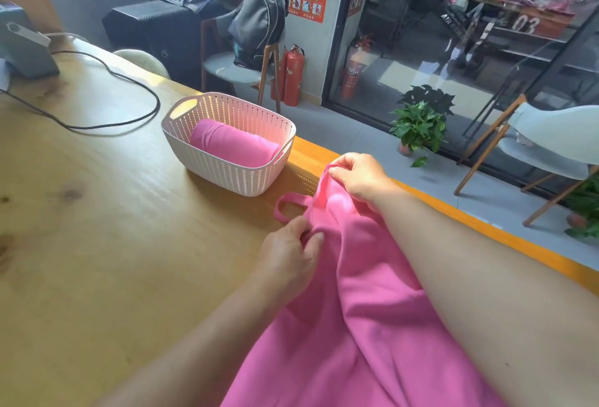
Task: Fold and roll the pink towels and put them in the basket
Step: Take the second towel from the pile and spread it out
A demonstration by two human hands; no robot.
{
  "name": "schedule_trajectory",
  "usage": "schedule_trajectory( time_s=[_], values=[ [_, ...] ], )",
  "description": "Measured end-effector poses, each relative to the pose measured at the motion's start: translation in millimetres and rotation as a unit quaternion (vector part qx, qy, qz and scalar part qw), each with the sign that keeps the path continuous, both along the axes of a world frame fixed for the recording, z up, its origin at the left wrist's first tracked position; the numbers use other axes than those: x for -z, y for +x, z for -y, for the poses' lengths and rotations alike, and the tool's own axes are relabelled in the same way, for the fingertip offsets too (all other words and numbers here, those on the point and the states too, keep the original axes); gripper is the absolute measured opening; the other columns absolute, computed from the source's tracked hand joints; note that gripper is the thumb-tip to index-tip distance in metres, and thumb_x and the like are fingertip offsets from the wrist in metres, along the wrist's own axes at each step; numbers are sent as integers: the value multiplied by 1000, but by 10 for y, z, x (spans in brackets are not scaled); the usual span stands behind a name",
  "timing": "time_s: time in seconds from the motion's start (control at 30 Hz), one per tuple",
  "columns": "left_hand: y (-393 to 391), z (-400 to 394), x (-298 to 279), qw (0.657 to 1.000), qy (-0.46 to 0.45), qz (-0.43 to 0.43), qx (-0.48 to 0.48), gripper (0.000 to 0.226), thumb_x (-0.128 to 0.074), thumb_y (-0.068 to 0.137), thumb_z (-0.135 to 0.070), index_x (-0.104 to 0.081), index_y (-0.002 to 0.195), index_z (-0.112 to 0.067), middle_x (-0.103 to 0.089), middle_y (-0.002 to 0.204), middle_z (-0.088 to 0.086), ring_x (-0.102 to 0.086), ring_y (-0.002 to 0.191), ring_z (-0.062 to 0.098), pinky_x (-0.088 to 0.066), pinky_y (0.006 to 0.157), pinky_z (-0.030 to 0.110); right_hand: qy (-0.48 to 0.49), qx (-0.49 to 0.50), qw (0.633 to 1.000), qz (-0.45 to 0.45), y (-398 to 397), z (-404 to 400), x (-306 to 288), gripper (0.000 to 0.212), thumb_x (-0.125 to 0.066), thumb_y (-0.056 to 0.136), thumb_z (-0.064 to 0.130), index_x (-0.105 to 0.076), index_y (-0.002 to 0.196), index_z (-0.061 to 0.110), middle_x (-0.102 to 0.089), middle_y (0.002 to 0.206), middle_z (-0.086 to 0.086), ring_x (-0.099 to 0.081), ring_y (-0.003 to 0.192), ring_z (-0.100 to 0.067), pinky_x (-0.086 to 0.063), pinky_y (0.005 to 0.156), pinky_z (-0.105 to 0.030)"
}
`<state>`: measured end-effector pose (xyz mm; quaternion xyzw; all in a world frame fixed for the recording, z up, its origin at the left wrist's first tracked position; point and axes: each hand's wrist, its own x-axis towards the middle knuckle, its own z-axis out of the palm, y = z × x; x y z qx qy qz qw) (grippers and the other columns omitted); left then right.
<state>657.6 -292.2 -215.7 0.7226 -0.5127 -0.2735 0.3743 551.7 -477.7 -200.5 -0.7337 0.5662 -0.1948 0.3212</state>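
The loose pink towel (363, 309) lies crumpled from the lower middle of the frame up to the table edge (324, 150), with its long axis running away from the person. Its far edge is held by both hands. The right hand (359, 176) pinches the top corner at centre right, and the left hand (288, 257) curls its fingers on a fold just below, beside the hanging loop (288, 209). Up and to the left stands the basket (227, 176), which holds one rolled towel (233, 145). The left hand is nearer to it.

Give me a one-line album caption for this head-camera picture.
Both hands pinch an unfolded pink towel; a rolled towel lies in the basket.
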Motion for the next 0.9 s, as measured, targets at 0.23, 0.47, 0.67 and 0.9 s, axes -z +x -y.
schedule_trajectory(
  time_s=[0.23,0.47,0.67,0.9],
  values=[
    [443,-161,-72,964,215,125,88,46,-43,99,-44,-43,61,-20,-44,60,-4,-46,63,21,-37,59,30,-13,24,999,-25,-96,48,102,15,-64,90,19,-67,78,28,-70,95,7,-59,86,-13,-39,71,-24],
    [568,-224,-109,974,217,35,50,45,-55,96,-38,-49,58,-16,-48,56,-4,-46,55,14,-31,51,28,-15,47,998,-29,-26,28,240,8,-66,91,24,-69,85,28,-66,93,8,-58,94,-12,-35,76,-21],
    [586,-398,16,953,252,141,94,46,-58,93,-46,-46,59,-18,-48,59,-3,-54,65,18,-33,53,28,-45,30,996,-67,-71,109,195,9,-66,89,21,-73,86,25,-73,100,3,-62,101,-18,-43,80,-26],
    [690,-616,36,963,258,19,78,39,-69,87,-34,-51,55,-19,-49,43,-11,-44,39,0,-30,42,14,-60,41,990,-122,-179,236,139,8,-68,89,26,-76,92,25,-74,101,2,-63,103,-22,-50,87,-33]
  ],
)
